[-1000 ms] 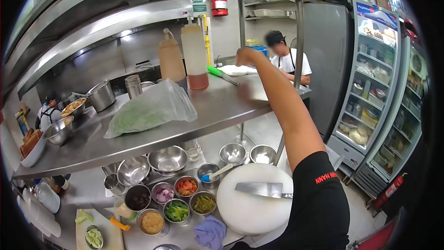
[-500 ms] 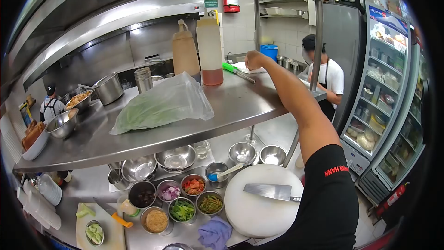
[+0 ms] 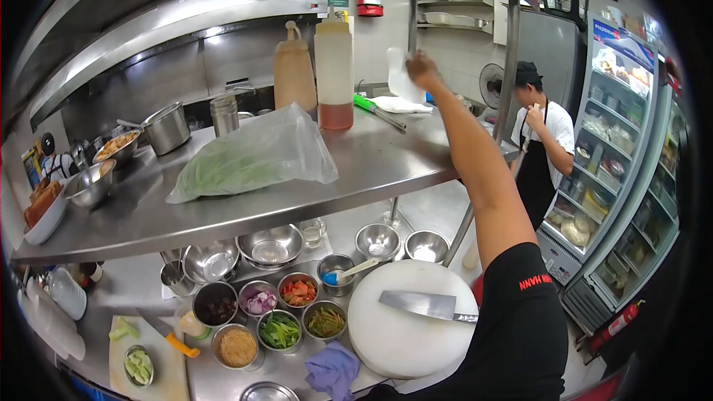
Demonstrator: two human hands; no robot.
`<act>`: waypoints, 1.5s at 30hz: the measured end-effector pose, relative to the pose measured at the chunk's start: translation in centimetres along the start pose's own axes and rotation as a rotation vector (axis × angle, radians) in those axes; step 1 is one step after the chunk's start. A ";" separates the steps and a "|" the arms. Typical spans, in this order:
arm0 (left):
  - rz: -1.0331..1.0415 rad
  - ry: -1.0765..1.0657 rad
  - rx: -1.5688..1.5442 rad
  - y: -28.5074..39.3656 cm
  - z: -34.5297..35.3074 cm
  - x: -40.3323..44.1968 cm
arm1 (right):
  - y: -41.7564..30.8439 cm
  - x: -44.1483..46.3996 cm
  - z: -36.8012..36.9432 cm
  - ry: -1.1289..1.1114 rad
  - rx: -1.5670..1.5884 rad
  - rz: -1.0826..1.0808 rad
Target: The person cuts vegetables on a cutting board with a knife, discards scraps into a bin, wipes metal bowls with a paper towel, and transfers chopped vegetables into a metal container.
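Note:
My right arm reaches up over the steel shelf, and my right hand [image 3: 422, 68] is closed on a thin white sheet [image 3: 403, 78]. Whether it is cloth, paper or plastic I cannot tell. The sheet hangs left of my fingers, above a folded white cloth [image 3: 401, 105] lying on the shelf. Close by are metal tongs with green handles [image 3: 377, 110]. My left hand is out of view. Below my right arm, a cleaver [image 3: 417, 302] lies flat on a round white chopping board [image 3: 412, 341].
Squeeze bottles [image 3: 333, 74] and a clear bag of greens [image 3: 256, 156] stand on the shelf [image 3: 364, 171]. Below are bowls of cut vegetables [image 3: 281, 330], a purple cloth [image 3: 332, 371] and an orange-handled knife [image 3: 182, 344]. A co-worker [image 3: 542, 134] stands by the glass-door fridge [image 3: 605, 141].
My right hand has risen from the folded cloth, lifting the white sheet off the shelf. The co-worker at right has straightened up and raised a hand towards their head. My view has shifted slightly.

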State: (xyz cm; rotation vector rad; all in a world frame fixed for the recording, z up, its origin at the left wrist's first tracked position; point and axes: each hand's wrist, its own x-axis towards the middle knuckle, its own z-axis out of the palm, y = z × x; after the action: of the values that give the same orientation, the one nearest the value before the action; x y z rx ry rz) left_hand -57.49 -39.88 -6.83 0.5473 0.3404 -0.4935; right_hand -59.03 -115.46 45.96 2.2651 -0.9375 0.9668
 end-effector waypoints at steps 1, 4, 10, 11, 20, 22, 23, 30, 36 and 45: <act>0.011 -0.043 -0.008 0.2 0.9 -0.2 | -1.1 -0.5 -2.7 0.009 -0.180 -0.001; 0.056 -0.193 -0.093 1.1 3.7 -0.3 | -1.3 -1.9 -6.1 0.271 -0.172 -0.083; 0.075 -0.453 -0.224 5.5 4.4 1.7 | -13.1 -16.3 -15.8 0.474 0.969 -0.170; 0.026 -0.561 -0.179 6.6 5.1 1.3 | -14.9 -20.0 -17.8 0.439 1.117 -0.185; -0.108 -0.559 0.011 10.1 4.1 -1.0 | -39.0 -47.5 -21.6 -0.553 1.606 -1.016; -0.107 -0.485 0.034 10.4 2.1 -1.5 | -45.6 -52.2 -20.2 -0.621 1.496 -1.247; -0.077 -0.445 0.046 10.7 0.7 -1.7 | -47.7 -53.9 -19.8 -0.696 1.470 -1.338; -0.027 -0.313 0.151 19.0 -3.7 -10.9 | -58.4 -57.1 -22.8 -0.278 1.207 -1.896; 0.244 -0.091 0.063 22.3 -8.2 -14.7 | -64.4 -65.1 -25.5 -0.993 1.617 -1.449; 1.062 0.519 0.920 21.8 -13.9 -17.1 | -75.4 -65.8 -30.7 -3.102 1.381 0.052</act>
State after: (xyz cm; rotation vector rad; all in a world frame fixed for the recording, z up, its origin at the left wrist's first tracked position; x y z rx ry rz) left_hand -62.60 -9.79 -1.69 1.6337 0.2486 0.5964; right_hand -48.79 -21.08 1.84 -0.6992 0.1178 1.4704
